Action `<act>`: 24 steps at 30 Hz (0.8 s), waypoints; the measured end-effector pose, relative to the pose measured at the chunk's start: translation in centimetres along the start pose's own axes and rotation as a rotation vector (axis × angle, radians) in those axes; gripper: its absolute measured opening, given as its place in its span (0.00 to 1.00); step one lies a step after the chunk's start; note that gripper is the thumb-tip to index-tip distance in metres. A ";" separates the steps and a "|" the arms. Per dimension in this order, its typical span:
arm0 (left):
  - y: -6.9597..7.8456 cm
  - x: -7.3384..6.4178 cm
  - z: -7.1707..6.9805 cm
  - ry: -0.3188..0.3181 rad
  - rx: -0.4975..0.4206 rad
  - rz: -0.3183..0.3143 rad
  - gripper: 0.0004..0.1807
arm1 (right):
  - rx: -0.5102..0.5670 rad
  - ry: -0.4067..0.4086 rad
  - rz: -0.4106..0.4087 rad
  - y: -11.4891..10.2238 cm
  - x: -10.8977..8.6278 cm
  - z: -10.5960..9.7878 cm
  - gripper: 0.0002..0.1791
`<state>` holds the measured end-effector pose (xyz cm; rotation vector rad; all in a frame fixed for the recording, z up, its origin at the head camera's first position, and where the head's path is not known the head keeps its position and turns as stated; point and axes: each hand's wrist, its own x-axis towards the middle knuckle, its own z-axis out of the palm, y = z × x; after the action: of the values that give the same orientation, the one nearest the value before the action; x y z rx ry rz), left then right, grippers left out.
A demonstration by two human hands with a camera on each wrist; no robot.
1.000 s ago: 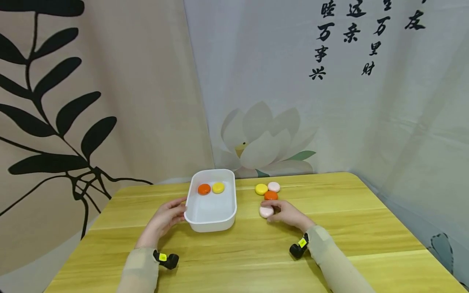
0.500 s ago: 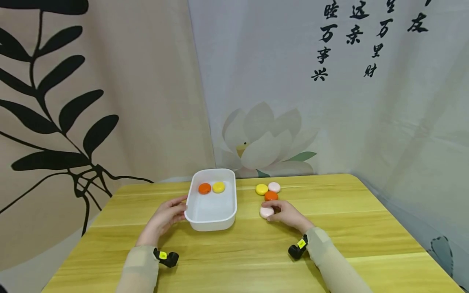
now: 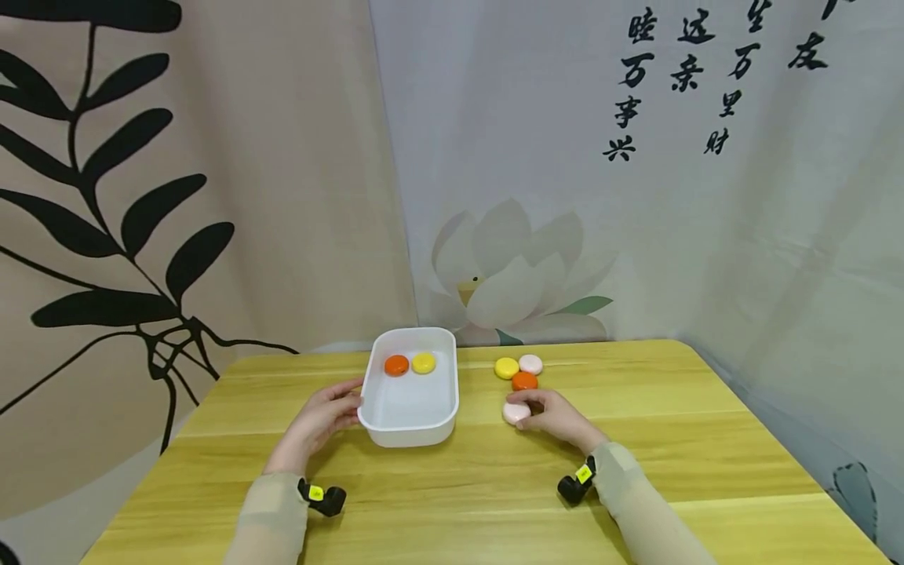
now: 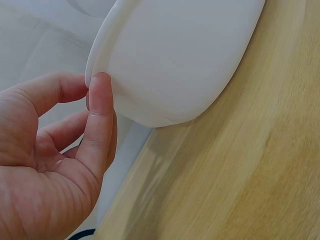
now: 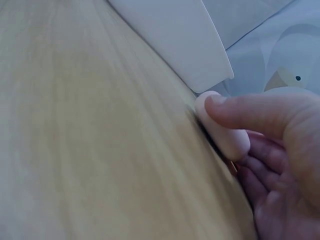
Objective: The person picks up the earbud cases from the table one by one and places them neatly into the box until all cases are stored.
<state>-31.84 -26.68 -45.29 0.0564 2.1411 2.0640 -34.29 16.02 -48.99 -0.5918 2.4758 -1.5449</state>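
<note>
A white plastic tub stands on the table, an orange disc and a yellow disc lying inside it. At its left side my left hand grips the rim with its fingertips; the left wrist view has the thumb and fingers at the tub's edge. To the right of the tub, my right hand pinches a glossy pale pink disc between thumb and fingers. In the right wrist view this disc is thick and rounded, close over the tabletop; contact with the wood is unclear.
Just behind the right hand, an orange disc, a yellow disc and another pale pink disc lie close together. The wooden table ends at a printed curtain along the back.
The head view has shifted slightly. Both hands, the tub and the discs keep their places.
</note>
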 end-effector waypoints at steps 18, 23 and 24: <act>0.2 -0.2 0.3 -0.015 0.006 0.000 0.30 | 0.027 0.014 0.033 -0.4 0.1 -0.5 0.25; 0.2 0.0 0.2 -0.012 0.009 -0.003 0.30 | 0.028 0.008 0.016 -0.3 0.3 -0.6 0.25; 0.1 -0.1 0.2 -0.004 0.005 -0.008 0.29 | 0.029 0.005 0.012 -0.3 0.4 -0.6 0.25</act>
<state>-31.77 -26.50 -45.17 0.0525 2.1413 2.0521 -34.76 16.27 -48.42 -0.5683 2.4516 -1.5764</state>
